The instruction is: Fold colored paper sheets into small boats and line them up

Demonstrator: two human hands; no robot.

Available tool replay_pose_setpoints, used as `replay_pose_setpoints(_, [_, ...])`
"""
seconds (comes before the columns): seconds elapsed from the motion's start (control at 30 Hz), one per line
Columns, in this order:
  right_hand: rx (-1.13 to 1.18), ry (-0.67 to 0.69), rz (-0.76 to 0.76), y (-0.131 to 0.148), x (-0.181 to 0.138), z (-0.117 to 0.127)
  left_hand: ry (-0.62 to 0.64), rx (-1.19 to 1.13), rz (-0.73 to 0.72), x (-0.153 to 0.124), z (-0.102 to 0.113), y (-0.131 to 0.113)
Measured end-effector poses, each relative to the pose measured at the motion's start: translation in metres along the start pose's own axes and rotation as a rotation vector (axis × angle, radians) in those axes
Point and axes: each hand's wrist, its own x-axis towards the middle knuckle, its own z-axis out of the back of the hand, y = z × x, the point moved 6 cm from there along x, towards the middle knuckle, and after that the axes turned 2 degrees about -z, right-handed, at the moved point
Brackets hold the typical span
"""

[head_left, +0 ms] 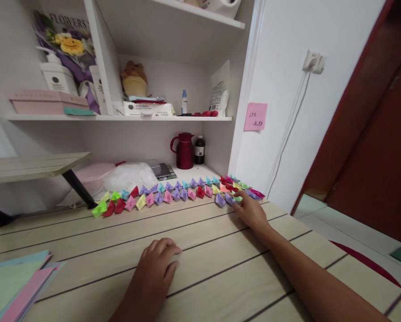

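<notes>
A long row of small folded paper boats (173, 194) in many colours lies across the far side of the wooden table (220, 268). My right hand (252, 212) reaches to the row's right end, its fingers pinched on a green paper boat (238, 198) among the others there. My left hand (158, 264) rests on the tabletop near me with fingers curled loosely and nothing in it.
Stacked coloured paper sheets (15, 284) lie at the near left corner. A wooden riser (35, 165) stands at the left. Behind the boats are a red jug (184, 150), a dark bottle (199, 150), a plastic bag (129, 176) and shelves. A pink note (255, 116) is on the wall.
</notes>
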Motion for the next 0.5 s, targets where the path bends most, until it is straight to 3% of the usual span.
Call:
replay_pose_setpoints(0.3, [-0.103,0.228,0.391,0.068,-0.038,-0.024,0.007,0.037,0.008,0.001,0.0,-0.001])
replay_pose_setpoints(0.5, [-0.257,0.213,0.3,0.089,-0.038,-0.033,-0.002,0.047,-0.002,0.0,-0.002,0.0])
